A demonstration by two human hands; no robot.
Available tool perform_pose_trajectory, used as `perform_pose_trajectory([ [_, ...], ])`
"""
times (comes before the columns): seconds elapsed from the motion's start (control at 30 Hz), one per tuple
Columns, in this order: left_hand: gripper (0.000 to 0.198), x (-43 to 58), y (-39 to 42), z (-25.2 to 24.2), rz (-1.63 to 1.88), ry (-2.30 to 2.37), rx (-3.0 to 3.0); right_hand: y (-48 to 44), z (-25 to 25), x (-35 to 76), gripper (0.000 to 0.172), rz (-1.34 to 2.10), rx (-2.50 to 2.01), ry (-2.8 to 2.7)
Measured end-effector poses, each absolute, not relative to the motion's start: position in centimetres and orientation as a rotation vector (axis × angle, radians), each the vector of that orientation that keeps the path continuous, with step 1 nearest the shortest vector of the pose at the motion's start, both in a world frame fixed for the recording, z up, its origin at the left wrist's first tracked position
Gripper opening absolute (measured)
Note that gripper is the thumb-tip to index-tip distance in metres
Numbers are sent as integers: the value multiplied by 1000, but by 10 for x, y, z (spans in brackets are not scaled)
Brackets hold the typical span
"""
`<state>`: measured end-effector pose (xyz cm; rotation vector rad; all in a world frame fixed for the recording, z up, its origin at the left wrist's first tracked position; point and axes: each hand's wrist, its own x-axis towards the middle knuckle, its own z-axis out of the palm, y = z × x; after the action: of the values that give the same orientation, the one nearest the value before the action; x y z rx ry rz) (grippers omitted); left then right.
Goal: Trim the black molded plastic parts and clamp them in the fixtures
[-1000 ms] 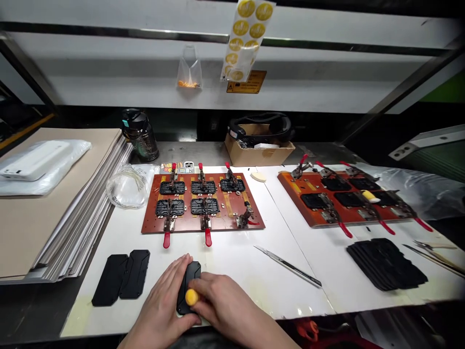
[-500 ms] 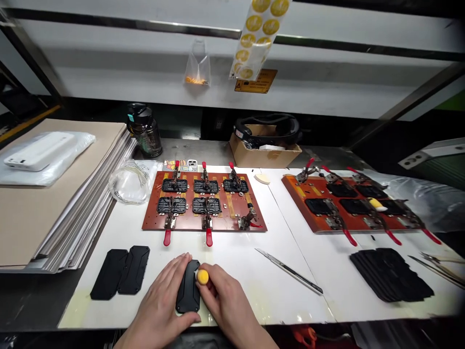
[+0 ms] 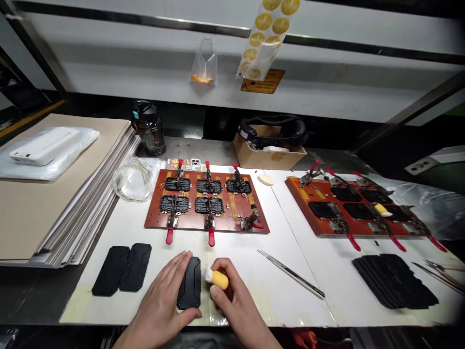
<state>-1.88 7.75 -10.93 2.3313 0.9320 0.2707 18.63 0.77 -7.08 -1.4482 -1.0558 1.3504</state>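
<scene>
Left hand [image 3: 162, 295]: palm down, fingers straight and together along the left side of the black plate [image 3: 191, 286], thumb stretched across its near end. Wide span, bracing the plate flat on the table [image 3: 263, 286]. Right hand [image 3: 238, 300]: just right of the plate, thumb and index nearly closed in a pinch on one yellow dauber [image 3: 220, 279], white tip toward the plate but clear of its edge (small gap visible).

Counts, relative to that plate:
- left: 2 loose plates [image 3: 111, 271], side by side.
- beyond: 1 clamp board [image 3: 191, 223], 5 ribbed pieces [image 3: 164, 203], 6 red-handled clamps [image 3: 211, 237].
- right, beyond: second board [image 3: 319, 227], 5 black pieces [image 3: 347, 195], 6 more clamps [image 3: 354, 242], 1 yellow-and-white item [image 3: 381, 209] on top.
- right: 1 knife [image 3: 290, 273].
- far right: 1 fanned black stack [image 3: 394, 281], can't tell how many layers.
</scene>
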Motion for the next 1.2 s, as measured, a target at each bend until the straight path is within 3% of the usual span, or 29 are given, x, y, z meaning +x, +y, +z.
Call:
perform_pose_trajectory([
  [0.13, 104, -19, 78, -108, 274, 929, 2334, 5, -77, 189, 28, 1542, -1239, -809],
  [0.33, 102, -19, 79, -106, 278, 931, 2327, 7, -82, 187, 34, 1551, -1209, -702],
  [0.47, 103, -18, 80, -105, 268, 919, 2324, 9, -79, 191, 32, 1352, -1528, -899],
  [0.57, 103, -18, 80, -104, 273, 913, 2319, 13, -73, 191, 22, 1185, -1715, -1170],
  [0.67, 105, -17, 79, -104, 285, 914, 2314, 18, -68, 188, 17, 1077, -1724, -1402],
  [1.0, 103, -17, 80, -103, 259, 902, 2332, 22, -74, 176, 31, 943, -1767, -1726],
  [1.2, 104, -16, 81, -105, 255, 902, 2336, 25, -73, 185, 19, 889, -1773, -1787],
])
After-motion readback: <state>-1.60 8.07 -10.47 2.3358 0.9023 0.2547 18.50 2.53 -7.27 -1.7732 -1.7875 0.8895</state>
